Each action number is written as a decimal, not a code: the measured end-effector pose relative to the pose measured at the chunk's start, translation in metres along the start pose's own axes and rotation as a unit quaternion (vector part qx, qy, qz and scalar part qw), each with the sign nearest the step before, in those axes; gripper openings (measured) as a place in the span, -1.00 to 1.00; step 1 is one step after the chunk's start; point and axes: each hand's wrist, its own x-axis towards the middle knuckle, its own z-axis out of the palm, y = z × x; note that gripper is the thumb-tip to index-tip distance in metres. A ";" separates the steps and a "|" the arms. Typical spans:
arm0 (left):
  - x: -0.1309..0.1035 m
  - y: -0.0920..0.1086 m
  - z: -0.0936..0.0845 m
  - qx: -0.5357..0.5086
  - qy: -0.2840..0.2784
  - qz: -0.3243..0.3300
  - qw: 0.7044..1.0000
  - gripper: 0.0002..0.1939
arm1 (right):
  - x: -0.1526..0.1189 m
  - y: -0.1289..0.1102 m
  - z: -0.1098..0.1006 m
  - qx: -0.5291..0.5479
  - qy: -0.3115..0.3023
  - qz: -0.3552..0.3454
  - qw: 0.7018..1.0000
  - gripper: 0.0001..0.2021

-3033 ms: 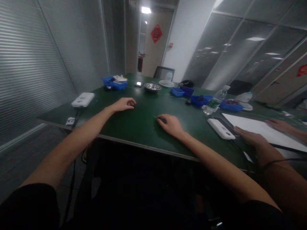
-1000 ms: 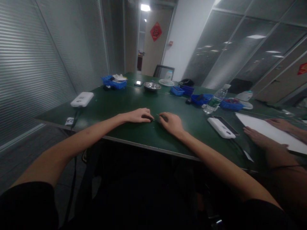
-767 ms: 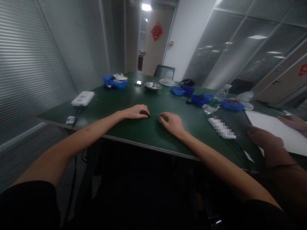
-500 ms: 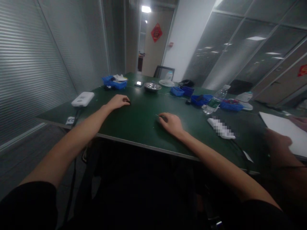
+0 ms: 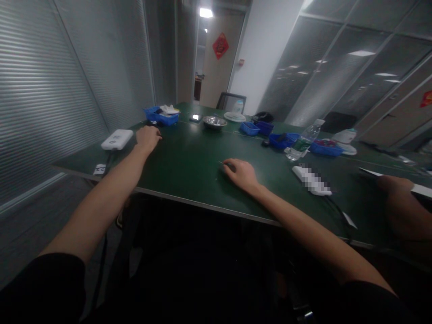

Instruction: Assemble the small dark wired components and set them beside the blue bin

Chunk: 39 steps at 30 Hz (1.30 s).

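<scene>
My left hand (image 5: 147, 138) is over the left part of the green table (image 5: 189, 171), beside the white box-shaped device (image 5: 117, 139). Its fingers are curled, and what they hold, if anything, is hidden. Just beyond it a small dark item (image 5: 154, 123) lies in front of the blue basket (image 5: 165, 118). Nearer the table's front edge, my right hand (image 5: 241, 174) rests closed. A thin, pale tip sticks out past its thumb and forefinger; the kind of thing cannot be made out.
Farther back are a phone (image 5: 195, 118), a metal bowl (image 5: 214, 122) and several blue baskets (image 5: 249, 128). A water bottle (image 5: 303, 143) and a white power strip (image 5: 312, 181) are on the right. Another person's hand (image 5: 400, 189) holds a white sheet (image 5: 422, 191) at the far right.
My left hand has moved left and slightly back; the small black thing at its fingertips no longer shows on the table. My right hand stays put. The other person's white sheet has tilted.
</scene>
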 end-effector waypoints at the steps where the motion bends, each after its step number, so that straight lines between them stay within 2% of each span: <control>1: 0.000 0.002 0.000 0.010 -0.001 0.003 1.000 -0.67 | 0.000 0.000 0.000 0.000 -0.001 0.000 1.000 -0.68; 5: -0.001 0.005 0.000 0.000 0.003 0.013 1.000 -0.68 | 0.001 0.001 0.002 -0.005 0.003 -0.003 1.000 -0.68; 11: 0.002 -0.002 0.005 -0.084 0.007 -0.037 0.996 -0.74 | 0.002 0.004 0.004 -0.007 -0.002 -0.002 1.000 -0.68; 15: 0.008 -0.008 0.010 -0.138 0.006 -0.040 0.990 -0.73 | 0.002 0.004 0.005 -0.006 -0.003 -0.004 1.000 -0.67; 20: 0.011 -0.008 0.013 -0.152 -0.022 -0.034 0.988 -0.74 | 0.002 0.003 0.004 -0.005 -0.007 -0.004 1.000 -0.67; 26: 0.011 -0.007 0.011 -0.161 -0.022 -0.048 0.986 -0.74 | 0.001 0.002 0.001 -0.007 -0.010 -0.004 1.000 -0.67; 32: 0.015 -0.003 0.007 -0.212 -0.078 -0.062 0.972 -0.70 | 0.001 0.002 0.000 -0.004 -0.024 -0.019 1.000 -0.66; 34: 0.011 0.006 0.004 -0.232 -0.105 -0.019 0.967 -0.74 | 0.001 0.002 0.001 0.003 -0.033 -0.034 0.999 -0.67; 36: 0.002 0.023 0.002 -0.261 -0.145 0.068 0.952 -0.74 | 0.001 0.003 0.002 0.009 -0.039 -0.050 0.998 -0.68; 39: -0.020 0.059 -0.002 -0.306 -0.206 0.216 0.904 -0.69 | 0.000 0.003 0.003 0.017 -0.040 -0.065 0.997 -0.68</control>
